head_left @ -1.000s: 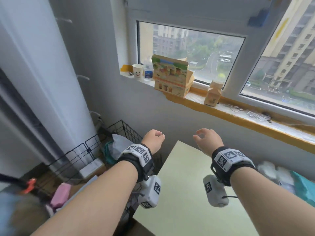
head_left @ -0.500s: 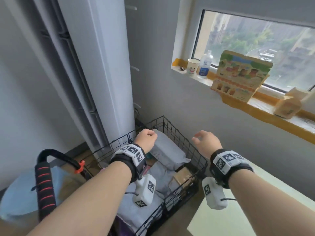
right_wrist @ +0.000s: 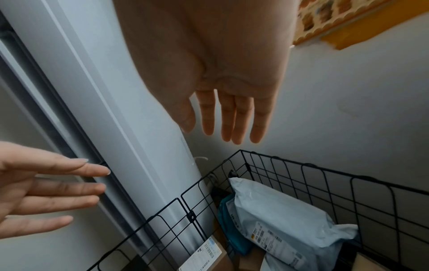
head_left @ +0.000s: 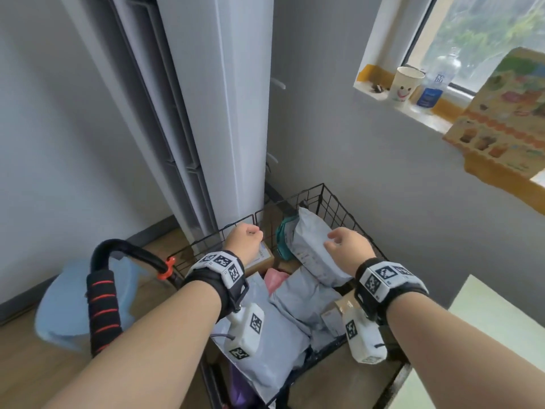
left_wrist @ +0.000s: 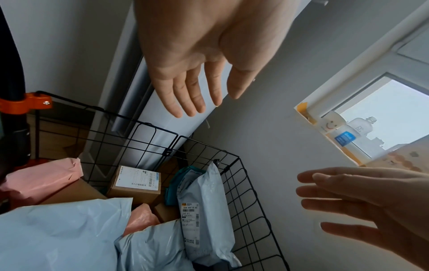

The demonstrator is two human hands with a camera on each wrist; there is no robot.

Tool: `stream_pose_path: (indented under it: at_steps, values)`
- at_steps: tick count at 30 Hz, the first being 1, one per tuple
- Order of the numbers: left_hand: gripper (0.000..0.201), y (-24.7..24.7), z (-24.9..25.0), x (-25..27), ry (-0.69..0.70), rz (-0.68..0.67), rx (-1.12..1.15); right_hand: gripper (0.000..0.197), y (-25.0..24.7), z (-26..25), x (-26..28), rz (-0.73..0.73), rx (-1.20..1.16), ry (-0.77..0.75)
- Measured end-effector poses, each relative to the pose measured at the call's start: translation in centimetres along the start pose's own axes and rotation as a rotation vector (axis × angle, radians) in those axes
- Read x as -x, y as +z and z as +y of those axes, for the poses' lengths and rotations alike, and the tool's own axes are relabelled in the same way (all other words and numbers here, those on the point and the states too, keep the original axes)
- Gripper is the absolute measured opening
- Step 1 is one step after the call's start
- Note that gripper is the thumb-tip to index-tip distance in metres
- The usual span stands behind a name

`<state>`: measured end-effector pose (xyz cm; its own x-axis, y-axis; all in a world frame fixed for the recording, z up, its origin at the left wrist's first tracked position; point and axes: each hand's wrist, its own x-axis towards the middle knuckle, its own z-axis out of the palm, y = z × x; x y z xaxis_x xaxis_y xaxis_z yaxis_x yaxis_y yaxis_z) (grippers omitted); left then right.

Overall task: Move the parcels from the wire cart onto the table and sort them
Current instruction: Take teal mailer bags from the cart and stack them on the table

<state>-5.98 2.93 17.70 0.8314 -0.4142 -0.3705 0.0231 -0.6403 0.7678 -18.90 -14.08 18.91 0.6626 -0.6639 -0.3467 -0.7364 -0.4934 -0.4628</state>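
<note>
While hovering above the wire cart (head_left: 339, 208), parked beside the table (head_left: 486, 317) and heaped with grey parcels (head_left: 312, 246): left hand (head_left: 243, 239) empty with relaxed, loosely extended fingers, right hand (head_left: 346, 246) likewise unclenched, holding nothing.

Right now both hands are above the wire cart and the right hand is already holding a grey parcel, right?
Not quite. The right hand is empty, fingers straight, above the grey parcel, as the right wrist view shows. Both hands are indeed above the wire cart; the left hand holds nothing either.
</note>
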Motion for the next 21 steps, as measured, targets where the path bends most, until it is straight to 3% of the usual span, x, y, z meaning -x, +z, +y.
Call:
stream_pose_path:
  at_steps: [14, 21]
  values:
    - [0.028, 2.4, -1.3, -12.9, -0.134, 0.023, 0.095, 0.034, 4.6, -3.4, -14.5, -0.214, 0.009, -0.013]
    - [0.026, 6.4, -3.3, -18.6, -0.198, -0.09, 0.17, 0.032, 9.5, -3.6, -20.5, -0.276, 0.052, -0.004]
